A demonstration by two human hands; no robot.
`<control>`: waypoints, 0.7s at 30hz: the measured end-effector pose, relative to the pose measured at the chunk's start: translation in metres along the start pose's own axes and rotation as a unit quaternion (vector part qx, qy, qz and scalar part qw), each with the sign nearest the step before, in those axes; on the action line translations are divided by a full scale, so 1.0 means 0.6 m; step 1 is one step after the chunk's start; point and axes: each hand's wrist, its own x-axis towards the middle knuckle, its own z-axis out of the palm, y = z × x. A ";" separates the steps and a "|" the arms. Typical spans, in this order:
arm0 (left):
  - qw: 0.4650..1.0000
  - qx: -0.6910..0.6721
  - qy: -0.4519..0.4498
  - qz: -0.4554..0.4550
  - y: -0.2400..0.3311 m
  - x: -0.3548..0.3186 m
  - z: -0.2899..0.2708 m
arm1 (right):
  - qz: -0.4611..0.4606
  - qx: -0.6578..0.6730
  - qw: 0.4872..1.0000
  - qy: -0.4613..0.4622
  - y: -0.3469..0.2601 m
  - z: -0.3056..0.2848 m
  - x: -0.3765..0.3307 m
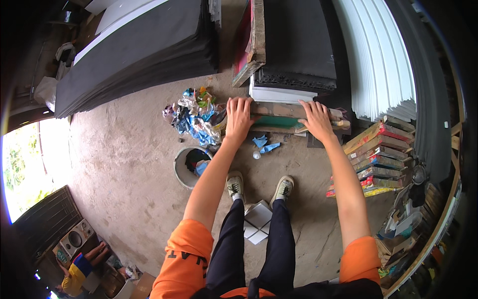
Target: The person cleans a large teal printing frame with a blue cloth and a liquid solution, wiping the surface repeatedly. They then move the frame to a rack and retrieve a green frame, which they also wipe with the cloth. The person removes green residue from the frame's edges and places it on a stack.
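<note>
Seen from the head camera, a wooden frame (279, 117) with a green panel is lying on the concrete floor (129, 164), just in front of a stack of black sheets (298, 45) and a white slab beneath it. The left hand (239, 118) is laid flat over the frame's left end, fingers spread and curled over the far edge. The right hand (315, 119) is pressed on the right part of the frame in the same way — fingers extended over the top edge, nothing else held.

Just left of the frame a heap of crumpled plastic scraps (194, 115) is touching its corner, and a grey bucket (186, 167) is set near the left forearm. To the right, a pile of coloured frames (381, 157) is stacked near the right elbow. White corrugated sheets (381, 55) are leaned behind it. Open floor is left only on the near-left side — between the bucket and a broad stack of dark boards (139, 50). White tiles (259, 219) are lying between the shoes.
</note>
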 end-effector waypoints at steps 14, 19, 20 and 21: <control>0.982 0.033 0.181 0.033 -0.043 0.037 0.104 | 0.103 0.025 0.940 0.324 -0.022 0.135 0.037; 0.972 0.003 0.215 0.091 -0.082 0.008 0.166 | 0.072 0.085 0.927 0.359 -0.015 0.229 -0.021; 0.969 -0.020 0.220 0.106 -0.099 -0.001 0.185 | 0.075 0.096 0.923 0.365 -0.017 0.258 -0.027; 0.969 -0.023 0.218 0.111 -0.116 -0.013 0.204 | 0.077 0.114 0.923 0.358 -0.022 0.287 -0.034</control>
